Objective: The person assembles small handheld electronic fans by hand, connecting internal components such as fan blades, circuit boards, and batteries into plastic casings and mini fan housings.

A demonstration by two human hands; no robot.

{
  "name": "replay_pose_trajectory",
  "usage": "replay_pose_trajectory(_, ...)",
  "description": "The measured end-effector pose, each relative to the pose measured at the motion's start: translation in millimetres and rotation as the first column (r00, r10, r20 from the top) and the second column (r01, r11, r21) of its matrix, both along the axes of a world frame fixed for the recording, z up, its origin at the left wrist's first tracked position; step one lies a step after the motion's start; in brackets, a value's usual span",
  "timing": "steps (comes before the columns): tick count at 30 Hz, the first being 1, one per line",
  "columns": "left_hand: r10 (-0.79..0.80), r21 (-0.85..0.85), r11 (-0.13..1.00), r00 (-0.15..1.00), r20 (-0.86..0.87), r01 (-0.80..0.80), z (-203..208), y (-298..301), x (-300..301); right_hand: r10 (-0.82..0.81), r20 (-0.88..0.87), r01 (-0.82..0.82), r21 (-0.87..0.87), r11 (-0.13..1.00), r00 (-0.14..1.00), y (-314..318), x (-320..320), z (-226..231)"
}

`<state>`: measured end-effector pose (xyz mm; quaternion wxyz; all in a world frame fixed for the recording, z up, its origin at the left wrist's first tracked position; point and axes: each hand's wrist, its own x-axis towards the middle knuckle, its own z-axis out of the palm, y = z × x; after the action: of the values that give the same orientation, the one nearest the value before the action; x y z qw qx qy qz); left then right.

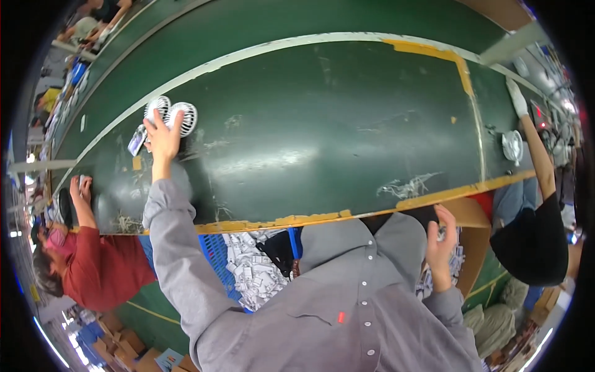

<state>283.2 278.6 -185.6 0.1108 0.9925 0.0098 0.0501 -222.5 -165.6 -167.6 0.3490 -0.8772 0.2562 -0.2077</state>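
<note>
My left hand (163,141) reaches far across the green work surface at the left. Its fingers grip two small white fans with round slatted heads, one fan (187,119) at the right and the other (157,105) behind it. Next to these fingers lies a small purple-and-white flat piece (137,141). My right hand (440,243) is low at the right, below the table's front edge, beside a cardboard box. Its fingers are curled, with something small and whitish between them that I cannot make out.
Below the edge stand a blue crate (214,254) with many small white pieces and an open cardboard box (476,239). A co-worker in red (105,266) sits at left; another in black (533,242) reaches over the right side, near a white fan (512,146).
</note>
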Motion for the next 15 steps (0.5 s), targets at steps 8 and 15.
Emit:
replay_pose_trajectory(8,-0.390,0.083,0.913,0.914,-0.108,0.399,21.6,-213.6,-149.7,0.134,0.146,-0.150,0.103,0.983,0.980,29.1,9.9,3.9)
replay_pose_trajectory(15,-0.750,0.238,0.652,0.659,0.060,0.720,41.7,-282.2,-236.1,0.056,0.289,-0.097,0.130,0.987,0.956,8.5,-20.5,1.4)
